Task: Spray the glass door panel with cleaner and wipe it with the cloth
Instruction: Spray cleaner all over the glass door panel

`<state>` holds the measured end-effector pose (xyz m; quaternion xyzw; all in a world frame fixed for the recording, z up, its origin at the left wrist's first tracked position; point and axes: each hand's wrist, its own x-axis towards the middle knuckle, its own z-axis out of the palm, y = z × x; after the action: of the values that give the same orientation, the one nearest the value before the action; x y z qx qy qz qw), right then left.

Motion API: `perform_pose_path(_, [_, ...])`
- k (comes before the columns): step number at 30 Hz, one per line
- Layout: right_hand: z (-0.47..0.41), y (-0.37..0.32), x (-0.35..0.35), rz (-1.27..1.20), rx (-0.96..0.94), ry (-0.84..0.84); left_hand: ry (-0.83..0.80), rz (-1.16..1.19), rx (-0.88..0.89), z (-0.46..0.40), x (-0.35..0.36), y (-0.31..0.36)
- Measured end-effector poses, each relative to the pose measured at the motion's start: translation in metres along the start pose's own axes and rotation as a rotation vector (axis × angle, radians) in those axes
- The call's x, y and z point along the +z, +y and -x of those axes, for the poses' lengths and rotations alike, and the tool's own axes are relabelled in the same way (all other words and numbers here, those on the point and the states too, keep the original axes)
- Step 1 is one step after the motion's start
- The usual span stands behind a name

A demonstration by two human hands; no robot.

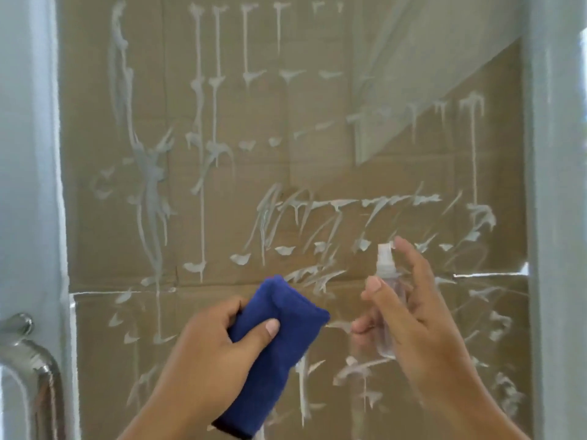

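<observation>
The glass door panel [286,122] fills the view, with brown cardboard behind it and white foamy streaks and drips all over it. My left hand [219,347] grips a folded blue cloth [276,350] held low in front of the glass. My right hand [409,312] holds a small clear spray bottle [386,300] upright, its white nozzle pointing at the glass, with the forefinger raised over the nozzle top. Both hands are close to the lower middle of the panel.
A pale blue door frame [556,217] runs down the right side and another frame strip [28,154] down the left. A curved metal door handle [35,369] sits at the lower left.
</observation>
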<state>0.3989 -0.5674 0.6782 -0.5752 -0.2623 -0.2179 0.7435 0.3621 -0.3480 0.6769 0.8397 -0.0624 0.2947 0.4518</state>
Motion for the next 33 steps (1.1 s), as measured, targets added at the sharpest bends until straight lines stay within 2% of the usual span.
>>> perform_pose_path(5, [-0.055,-0.057,-0.012,0.170,-0.218,0.025,0.045,-0.008,0.117,-0.060,-0.016,0.074])
perform_pose_path(11, [-0.130,-0.117,-0.030,0.494,-0.565,0.348,0.185,-0.033,0.291,-0.121,-0.038,0.146])
perform_pose_path(15, [-0.181,-0.153,-0.047,0.661,-0.748,0.477,0.263,-0.065,0.336,-0.149,-0.042,0.176])
perform_pose_path(20, [-0.218,-0.190,-0.062,0.755,-0.760,0.564,0.359,-0.052,0.355,-0.167,-0.040,0.201])
perform_pose_path(27, [-0.242,-0.211,-0.077,0.757,-0.720,0.629,0.438,-0.060,0.380,-0.174,-0.041,0.220])
perform_pose_path(33, [-0.252,-0.217,-0.082,0.720,-0.769,0.595,0.480,-0.061,0.386,-0.178,-0.047,0.224])
